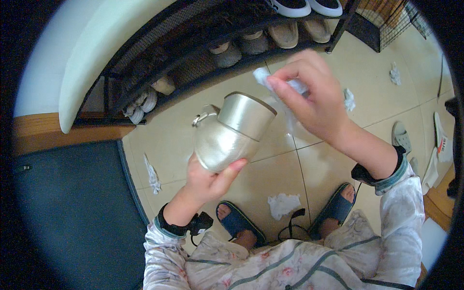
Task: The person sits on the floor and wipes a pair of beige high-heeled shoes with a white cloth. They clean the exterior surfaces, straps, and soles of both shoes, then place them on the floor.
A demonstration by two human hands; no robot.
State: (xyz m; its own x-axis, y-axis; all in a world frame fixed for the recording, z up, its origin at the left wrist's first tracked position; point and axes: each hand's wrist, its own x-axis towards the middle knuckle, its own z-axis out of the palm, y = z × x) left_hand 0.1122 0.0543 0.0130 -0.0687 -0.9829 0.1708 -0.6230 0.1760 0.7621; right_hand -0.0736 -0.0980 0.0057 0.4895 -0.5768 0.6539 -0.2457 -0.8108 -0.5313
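A shiny pale-gold shoe [225, 139] with a thick block heel [247, 115] is in my left hand [214, 179]. My fingers and thumb grip its lower part, and the heel points up with its dark end toward the upper right. A strap with a small buckle [197, 119] sticks out on the shoe's left side. Up and to the right, apart from the shoe, my right hand [311, 94] pinches a crumpled white tissue or wipe [262, 77] between thumb and fingers. This hand is slightly blurred, and part of the tissue is hidden behind the fingers.
A black shoe rack [195, 69] with several pairs of shoes stands ahead. Crumpled white tissues [284, 205] lie scattered on the tiled floor [268, 170]. A dark mat [76, 203] is at left. A light slipper [400, 136] lies at right, below a wire-mesh frame [393, 30].
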